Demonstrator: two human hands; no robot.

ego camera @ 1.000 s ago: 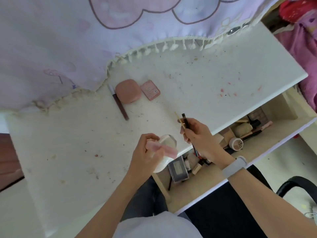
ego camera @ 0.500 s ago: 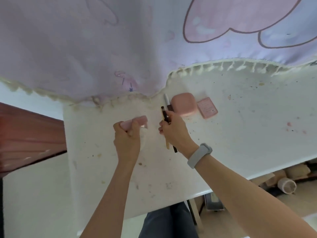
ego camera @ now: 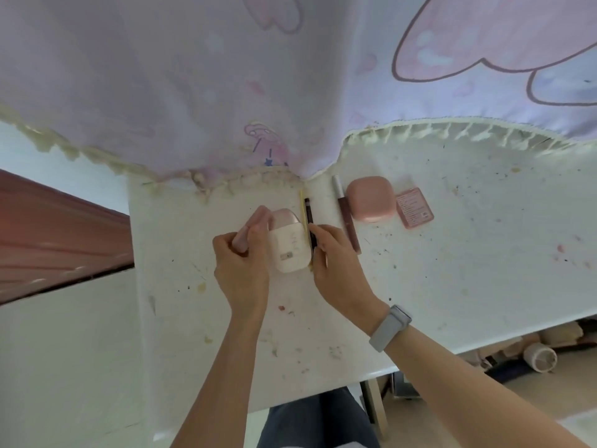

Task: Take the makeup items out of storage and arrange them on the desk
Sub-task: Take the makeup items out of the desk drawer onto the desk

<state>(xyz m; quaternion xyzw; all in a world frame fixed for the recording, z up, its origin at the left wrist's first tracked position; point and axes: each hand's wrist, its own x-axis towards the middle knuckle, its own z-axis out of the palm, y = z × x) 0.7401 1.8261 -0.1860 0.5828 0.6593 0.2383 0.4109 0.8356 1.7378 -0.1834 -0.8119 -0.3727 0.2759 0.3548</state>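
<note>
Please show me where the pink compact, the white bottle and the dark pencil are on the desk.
pink compact (ego camera: 371,199): head view, middle of its lid.
white bottle (ego camera: 289,250): head view, middle of its white body.
dark pencil (ego camera: 308,211): head view, bare shaft above the right hand.

Left hand (ego camera: 240,266) holds pink tube (ego camera: 250,229); right hand (ego camera: 336,266) touches pencils (ego camera: 307,218).

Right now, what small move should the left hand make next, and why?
Probably lay the pink tube down left of the white bottle: the left hand grips it above the desk, while the other items already lie in a row.
</note>
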